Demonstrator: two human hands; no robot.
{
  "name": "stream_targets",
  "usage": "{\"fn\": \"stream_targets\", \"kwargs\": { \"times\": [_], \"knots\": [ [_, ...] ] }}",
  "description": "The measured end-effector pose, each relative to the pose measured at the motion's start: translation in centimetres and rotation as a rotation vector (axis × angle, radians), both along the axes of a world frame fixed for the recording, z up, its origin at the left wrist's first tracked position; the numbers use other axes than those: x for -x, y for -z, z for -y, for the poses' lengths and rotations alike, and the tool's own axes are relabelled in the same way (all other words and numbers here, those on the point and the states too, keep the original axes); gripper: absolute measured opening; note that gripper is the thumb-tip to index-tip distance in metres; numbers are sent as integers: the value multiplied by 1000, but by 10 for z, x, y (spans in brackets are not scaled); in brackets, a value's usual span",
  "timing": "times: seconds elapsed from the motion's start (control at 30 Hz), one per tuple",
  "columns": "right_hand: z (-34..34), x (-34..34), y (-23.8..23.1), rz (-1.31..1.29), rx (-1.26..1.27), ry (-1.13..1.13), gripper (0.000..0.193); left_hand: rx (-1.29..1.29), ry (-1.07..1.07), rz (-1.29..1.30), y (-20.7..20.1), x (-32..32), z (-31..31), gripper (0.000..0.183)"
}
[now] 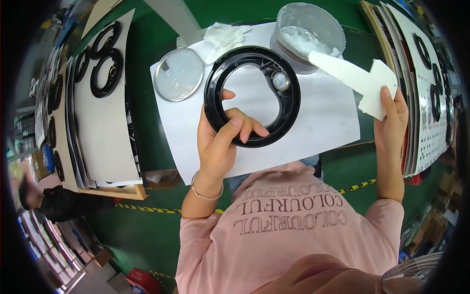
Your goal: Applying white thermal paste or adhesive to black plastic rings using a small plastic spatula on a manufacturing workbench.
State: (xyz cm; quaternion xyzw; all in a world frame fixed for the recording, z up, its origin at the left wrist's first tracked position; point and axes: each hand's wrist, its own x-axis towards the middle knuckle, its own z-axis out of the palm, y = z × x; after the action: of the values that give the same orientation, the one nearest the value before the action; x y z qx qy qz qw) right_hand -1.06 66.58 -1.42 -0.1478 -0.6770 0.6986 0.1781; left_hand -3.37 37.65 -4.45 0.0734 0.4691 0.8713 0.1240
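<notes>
A glossy black plastic ring [289, 110] is held up over a white paper sheet, gripped at its lower left rim by my left hand [223, 134]. Set into the ring's upper right part is a small round whitish piece [280, 81]. Off to the right, my right hand [391, 110] pinches a flat white card cut to an odd shape [379, 83]. The card's narrow end reaches the near rim of a grey translucent tub [313, 22], which contains a whitish gel-like substance [306, 40]. From this view I cannot tell whether the card touches the tub.
A round clear lid [179, 73] and a crumpled white tissue [225, 39] lie on the white sheet [323, 122]. Boards bearing black rings stand at the left [98, 132] and right [416, 122]. A grey post [178, 22] rises behind the lid. Another person [63, 201] is at far left.
</notes>
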Motion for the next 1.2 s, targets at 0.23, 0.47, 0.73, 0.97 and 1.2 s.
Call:
{"fn": "stream_targets", "kwargs": {
  "times": [0.23, 0.47, 0.73, 0.97, 1.2],
  "knots": [
    [14, -3, -2, 1, -140, -106, 36, 97, -45, -79, 1, -5, 1, 30],
    [25, -6, -10, -64, -352, -139, 32, 131, -28, -118, 2, -6, -3, 30],
    [22, -5, -11, -21, -409, -148, 33, 209, -15, -254, 2, -9, -5, 30],
    [26, -6, -19, -61, -485, -173, 30, 230, 2, -249, 0, -9, -6, 29],
    [21, 2, -31, -267, -768, -331, 20, 252, 20, -241, 0, -7, -5, 28]
  ]
}}
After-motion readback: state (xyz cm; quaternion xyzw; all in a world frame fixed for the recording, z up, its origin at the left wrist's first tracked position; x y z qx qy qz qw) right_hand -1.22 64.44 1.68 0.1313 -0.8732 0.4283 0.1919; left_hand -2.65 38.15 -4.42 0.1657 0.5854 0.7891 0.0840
